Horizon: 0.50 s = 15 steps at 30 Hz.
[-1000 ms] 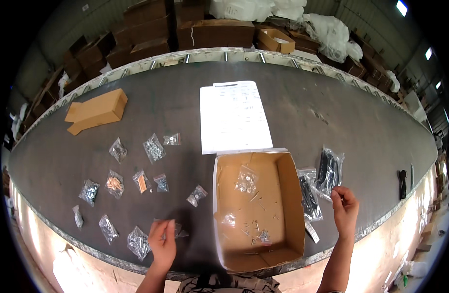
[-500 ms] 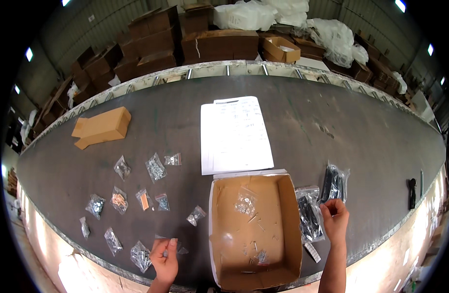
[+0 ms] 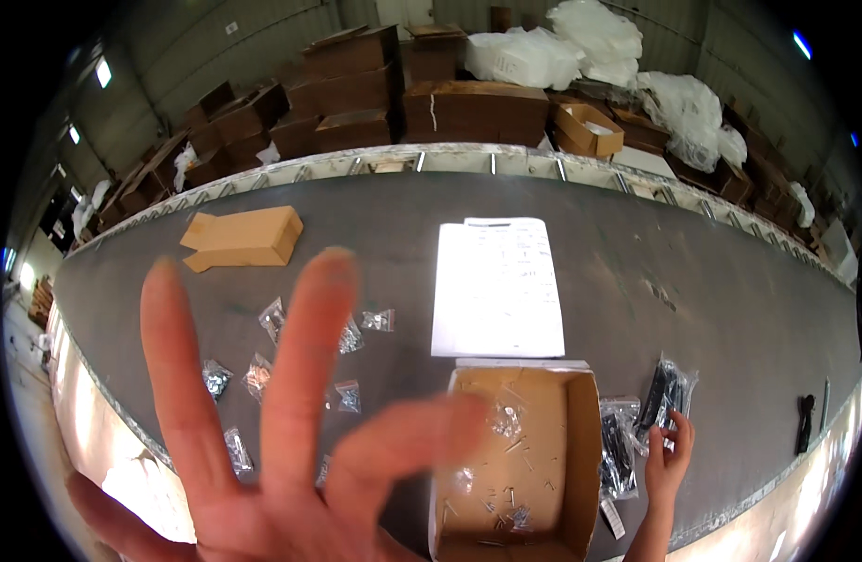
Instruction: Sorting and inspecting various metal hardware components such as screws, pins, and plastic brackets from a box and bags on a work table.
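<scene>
Left hand (image 3: 262,450) raised close to the camera, blurred, palm toward the lens. Its fingers (image 3: 304,365) are spread wide and hold nothing; it hides part of the desk (image 3: 731,309) below.

Behind and between those fingers: small clear bags (image 3: 274,320) of hardware scattered flat on the grey surface, well apart from one another. Light, slippery film, contents loose inside; judged easiest to lift by pinching a top edge or corner.

Right of the left hand's thumb: open cardboard box (image 3: 515,459), shallow, with a few small bags and loose screws on its floor. Stiff enough to drag by a wall, probably light.

Beyond the box, away from both hands: white paper sheet (image 3: 498,286), lying flat, touching the box's far rim.

Just right of the box: a clear bag of dark parts (image 3: 616,448), lying between box wall and right hand.

Right hand (image 3: 670,459) low on the desk, fingers slightly parted, tips touching the near edge of the bag of black parts (image 3: 668,398); whether they pinch it I cannot tell. That bag looks heavier than the small ones, soft film around hard, long pieces; judged likely to sag if lifted by one end, so a hold across the middle should serve better.

Far right, well apart from the fingers: a small black item (image 3: 805,417), too small to identify.
</scene>
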{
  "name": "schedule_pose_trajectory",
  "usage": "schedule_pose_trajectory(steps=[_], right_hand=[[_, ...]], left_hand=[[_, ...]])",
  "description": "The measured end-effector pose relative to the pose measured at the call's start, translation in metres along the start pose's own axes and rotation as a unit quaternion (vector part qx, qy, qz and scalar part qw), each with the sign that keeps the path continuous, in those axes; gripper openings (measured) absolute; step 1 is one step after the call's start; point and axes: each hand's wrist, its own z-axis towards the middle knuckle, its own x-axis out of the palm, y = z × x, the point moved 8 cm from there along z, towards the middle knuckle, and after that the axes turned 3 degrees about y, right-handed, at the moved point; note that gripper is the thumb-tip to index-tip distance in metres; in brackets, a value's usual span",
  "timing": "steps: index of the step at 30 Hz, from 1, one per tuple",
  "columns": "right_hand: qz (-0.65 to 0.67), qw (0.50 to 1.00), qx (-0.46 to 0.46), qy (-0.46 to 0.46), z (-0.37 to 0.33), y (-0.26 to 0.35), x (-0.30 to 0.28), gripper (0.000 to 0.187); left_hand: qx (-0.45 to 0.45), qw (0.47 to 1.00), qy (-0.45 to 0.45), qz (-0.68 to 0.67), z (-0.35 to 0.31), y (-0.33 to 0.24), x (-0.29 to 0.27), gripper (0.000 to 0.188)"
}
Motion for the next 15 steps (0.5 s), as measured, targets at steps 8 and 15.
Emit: schedule_pose_trajectory(steps=[8, 15], right_hand=[[-0.032, 0.999, 0.015, -0.017, -0.011, -0.015, -0.017, 0.035], [-0.033, 0.999, 0.0, -0.015, -0.007, 0.002, -0.004, 0.036]], left_hand=[[0.078, 0.978, 0.19, -0.022, 0.017, -0.026, 0.008, 0.072], [0.152, 0.973, 0.172, -0.029, 0.024, -0.072, -0.026, 0.075]])
